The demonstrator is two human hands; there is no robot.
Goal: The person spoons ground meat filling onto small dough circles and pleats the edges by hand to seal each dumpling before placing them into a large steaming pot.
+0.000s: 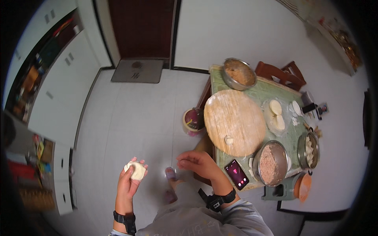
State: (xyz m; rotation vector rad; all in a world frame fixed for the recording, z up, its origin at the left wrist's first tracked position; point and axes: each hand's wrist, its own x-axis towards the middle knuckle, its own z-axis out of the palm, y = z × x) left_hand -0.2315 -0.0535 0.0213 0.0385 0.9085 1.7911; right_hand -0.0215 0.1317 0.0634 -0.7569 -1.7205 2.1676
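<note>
In my left hand (130, 180) I hold a round, flat dough wrapper (137, 171), pinned under the thumb and resting on the fingers. My right hand (196, 162) hangs over the floor just left of the table's near corner, fingers loosely bent with nothing seen in them. A round wooden board (233, 118) dusted with flour lies on the table, bearing one small dough piece (229, 139) near its lower edge. Beside the board stands a steel bowl (282, 150) of pinkish minced filling (267, 165).
The green-topped table (291, 93) also carries another steel bowl (246, 84), dough lumps (275, 107) on plastic, a steamer pot (301, 150) of dumplings, and a lit phone (237, 174) at its near edge. A bin (189, 129) stands beside it; a stool (273, 188) is at lower right.
</note>
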